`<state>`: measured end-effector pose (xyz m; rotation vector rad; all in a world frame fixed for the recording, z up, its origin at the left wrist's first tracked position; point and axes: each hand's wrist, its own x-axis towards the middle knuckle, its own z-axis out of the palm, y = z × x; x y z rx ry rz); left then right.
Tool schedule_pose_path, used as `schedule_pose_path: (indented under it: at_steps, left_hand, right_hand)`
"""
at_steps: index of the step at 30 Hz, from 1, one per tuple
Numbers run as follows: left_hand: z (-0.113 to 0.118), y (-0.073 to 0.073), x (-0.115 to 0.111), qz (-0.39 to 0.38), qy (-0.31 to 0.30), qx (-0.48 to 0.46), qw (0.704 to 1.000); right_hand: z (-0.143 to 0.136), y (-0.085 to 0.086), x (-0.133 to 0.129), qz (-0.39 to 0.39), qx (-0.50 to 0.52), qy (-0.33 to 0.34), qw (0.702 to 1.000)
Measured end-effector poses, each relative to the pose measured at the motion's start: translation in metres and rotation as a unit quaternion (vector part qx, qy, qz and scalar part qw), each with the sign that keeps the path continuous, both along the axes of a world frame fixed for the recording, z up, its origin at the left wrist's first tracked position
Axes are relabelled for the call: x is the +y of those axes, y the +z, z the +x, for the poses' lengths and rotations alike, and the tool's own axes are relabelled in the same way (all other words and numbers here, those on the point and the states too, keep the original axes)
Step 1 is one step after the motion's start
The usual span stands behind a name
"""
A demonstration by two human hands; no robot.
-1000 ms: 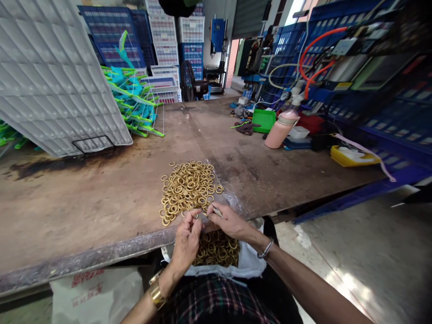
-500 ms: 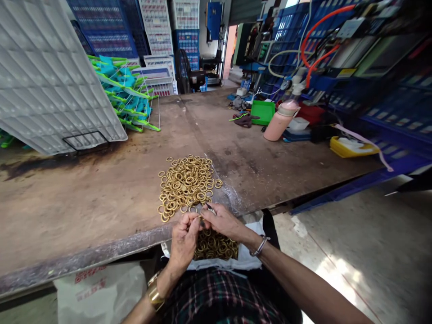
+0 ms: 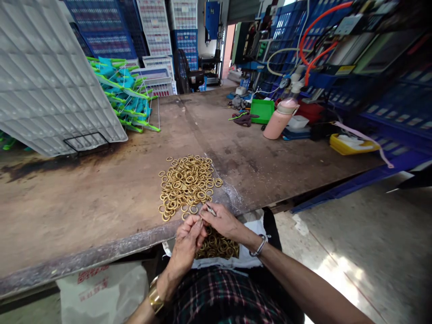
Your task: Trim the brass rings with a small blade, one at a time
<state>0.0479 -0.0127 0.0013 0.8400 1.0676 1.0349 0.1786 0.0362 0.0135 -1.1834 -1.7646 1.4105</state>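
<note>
Just over the table's front edge, my two hands meet at the fingertips. My left hand [image 3: 187, 239] is closed in a pinch; whatever lies between its fingertips is too small and covered to make out. A small pointed metal tool [image 3: 211, 210] pokes out from my right hand [image 3: 224, 221], which is closed around it. Right beyond the fingers a heap of brass-coloured rings [image 3: 186, 180] spreads on the table [image 3: 101, 193]. Below my hands, in my lap, many more rings [image 3: 219, 245] lie in a white bag [image 3: 251, 231], partly hidden by my hands.
At the left a ribbed grey panel [image 3: 57, 81] leans beside green and turquoise frames [image 3: 128, 90]. A pink bottle [image 3: 279, 121], a green tray [image 3: 262, 111] and a yellow tray [image 3: 353, 145] stand at the right. A printed white sack [image 3: 104, 292] is under the table edge.
My left fingers have shifted slightly and curl closer against the right fingertips. The tool in my right hand has turned a little. The ring heap looks nearly the same.
</note>
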Motion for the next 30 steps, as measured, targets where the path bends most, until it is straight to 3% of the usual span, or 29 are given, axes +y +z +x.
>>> schedule_pose_path:
  at_steps: [3,6,11,15,22,26,30]
  left_hand:
    - [0.0,-0.003,-0.001,0.0,-0.001,-0.021,1.0]
    - [0.0,-0.002,-0.002,-0.003,0.011,-0.024,1.0]
    - [-0.002,0.002,-0.003,0.004,0.014,0.011,1.0]
    - [-0.003,0.003,-0.004,0.014,0.011,0.04,0.999]
    - [-0.003,0.004,-0.005,0.038,0.022,0.071,0.996]
    - [-0.004,0.009,-0.009,0.032,0.013,0.075,0.997]
    - [-0.001,0.017,-0.019,0.017,-0.054,0.045,0.997]
  right_hand:
    - [0.0,0.001,0.0,-0.001,0.004,-0.008,1.0]
    - [0.002,-0.001,-0.003,0.072,-0.084,-0.024,0.994]
    - [0.006,-0.006,-0.011,0.203,-0.26,0.039,0.943]
    - [0.004,-0.006,-0.014,0.213,-0.325,0.073,0.919]
    - [-0.001,-0.001,-0.015,0.198,-0.365,0.09,0.905]
    - [-0.004,-0.001,-0.015,0.171,-0.404,0.064,0.896]
    - [0.004,-0.005,-0.004,0.153,-0.444,0.002,0.883]
